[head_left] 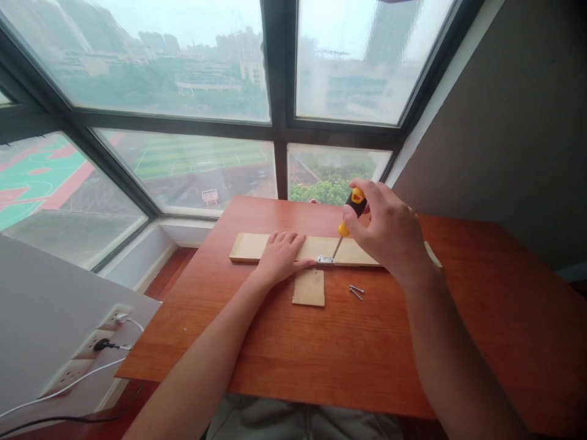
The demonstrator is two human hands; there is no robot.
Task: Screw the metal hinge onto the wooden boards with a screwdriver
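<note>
A long pale wooden board [247,247] lies across the table. My left hand [282,256] rests flat on it, fingers stretched out, with the thumb beside a small silver metal hinge or bracket [325,260] at the board's near edge. My right hand [385,226] is wrapped round the handle of a yellow and black screwdriver [343,229]. The screwdriver slants, its tip down at the right end of the metal piece. Whether a screw sits under the tip is too small to tell. My right hand and forearm hide part of the board's right side.
A small thin wooden piece [309,288] lies just in front of the board. Several loose screws [356,291] are to its right on the reddish-brown table [293,348]. Windows stand behind the table. Wall sockets with plugged cables [103,344] are at the lower left.
</note>
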